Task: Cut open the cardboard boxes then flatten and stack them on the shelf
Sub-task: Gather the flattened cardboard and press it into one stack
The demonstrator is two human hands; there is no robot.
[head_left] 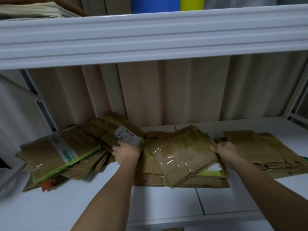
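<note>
Your left hand [126, 151] grips the left stack [66, 155]; your right hand [224, 150] pinches the top sheet [185, 155] of the middle stack (long axis tilted, running near-left to far-right) on the shelf [158, 202]. Farther right lies another stack [260, 150].

A storeroom: white metal shelving [150, 39] (two tiers) stacked with flattened cardboard [183, 157].

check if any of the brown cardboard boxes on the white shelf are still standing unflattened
No, all the brown flattened cardboard boxes lie flat in overlapping piles on the white shelf, with the left hand and right hand at the middle pile.
</note>
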